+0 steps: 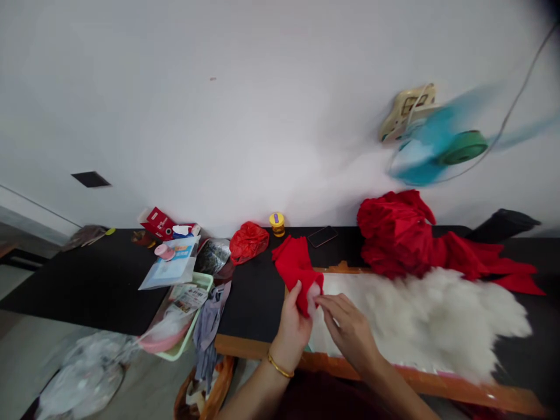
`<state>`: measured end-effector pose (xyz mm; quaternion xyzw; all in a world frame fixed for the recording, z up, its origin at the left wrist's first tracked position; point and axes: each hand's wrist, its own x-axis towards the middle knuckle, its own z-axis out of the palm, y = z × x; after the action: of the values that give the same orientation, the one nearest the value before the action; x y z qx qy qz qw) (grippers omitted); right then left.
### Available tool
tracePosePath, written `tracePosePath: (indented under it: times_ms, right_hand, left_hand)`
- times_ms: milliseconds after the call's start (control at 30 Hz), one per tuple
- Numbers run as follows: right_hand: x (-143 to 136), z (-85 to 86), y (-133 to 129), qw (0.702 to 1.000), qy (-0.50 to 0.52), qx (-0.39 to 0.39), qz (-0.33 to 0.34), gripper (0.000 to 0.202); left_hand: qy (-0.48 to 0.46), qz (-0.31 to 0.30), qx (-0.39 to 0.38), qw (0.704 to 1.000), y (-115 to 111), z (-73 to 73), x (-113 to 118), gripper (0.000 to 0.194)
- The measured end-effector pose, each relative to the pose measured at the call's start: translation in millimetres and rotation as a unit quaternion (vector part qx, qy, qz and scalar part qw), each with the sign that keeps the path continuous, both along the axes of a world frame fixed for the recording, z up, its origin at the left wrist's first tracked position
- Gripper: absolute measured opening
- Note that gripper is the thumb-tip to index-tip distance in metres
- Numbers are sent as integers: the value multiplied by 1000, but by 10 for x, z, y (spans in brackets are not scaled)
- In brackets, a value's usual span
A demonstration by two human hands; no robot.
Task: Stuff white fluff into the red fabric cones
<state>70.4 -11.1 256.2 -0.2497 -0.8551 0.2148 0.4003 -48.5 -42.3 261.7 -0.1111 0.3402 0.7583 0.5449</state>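
Fingers point(301, 300) of left hand point(294, 326) grip red cloth point(297, 268) | right hand point(350, 329) pinches stuffing point(420, 321) | red pile point(402, 233) behind

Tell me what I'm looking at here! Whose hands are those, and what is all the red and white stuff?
This picture comes from a camera worn on a person's head, looking down at their own two bare hands. There is no machine here.

The left hand, with a thin gold bangle on its wrist, has its grip closed on a small red fabric piece. The right hand pinches at white fluff poking out of that fabric.

Beside the hands lies a big heap of fluffy white stuffing on a black table. Behind it sits a pile of red cloth. Further left are a crumpled red plastic bag, a small yellow-lidded jar and a dark phone. The blurry blue thing is a spinning fan.
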Motion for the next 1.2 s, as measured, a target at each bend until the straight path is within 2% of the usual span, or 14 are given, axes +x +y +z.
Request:
tracePosePath:
  times_ms: [167, 233, 300, 367, 467, 533, 667, 867, 1033, 1133, 1200]
  right_hand:
    - [39, -78, 25, 996, 32, -76, -12, 25]
    - [0, -90, 14, 987, 39, -157, -17, 22]
    - [-26, -60, -12, 960, 50, -276, -7, 20]
    - [-29, -8, -39, 918, 80, -387, 28, 23]
    - [-6, 43, -59, 866, 147, -471, 79, 35]
    - [12, 31, -63, 870, 155, -462, 68, 37]
    - [25, -39, -74, 919, 108, -378, -36, 18]
    - [-27, -109, -78, 937, 41, -321, -130, 17]
    - [46, -77, -109, 953, -10, -274, -129, 17]
    - [166, 11, -165, 955, 59, -269, -108, 21]
    - [221, 56, -195, 934, 125, -323, -82, 25]
  left_hand:
    - [27, -30, 45, 998, -94, 92, 134, 25]
    - [39, -30, 49, 998, -125, 122, 197, 28]
    - [49, -44, 37, 997, -148, 126, 226, 26]
    - [62, -58, 21, 996, -162, 112, 224, 25]
    - [77, -56, 12, 995, -165, 94, 204, 28]
    - [79, -63, 21, 995, -163, 99, 209, 29]
    - [79, -78, 49, 993, -181, 129, 298, 38]
    - [141, -79, 32, 986, -212, 107, 493, 51]
    - [152, -80, 11, 985, -184, 116, 476, 53]
    - [170, -70, 9, 983, -171, 114, 418, 47]
    - [200, -61, 4, 978, -172, 74, 410, 45]
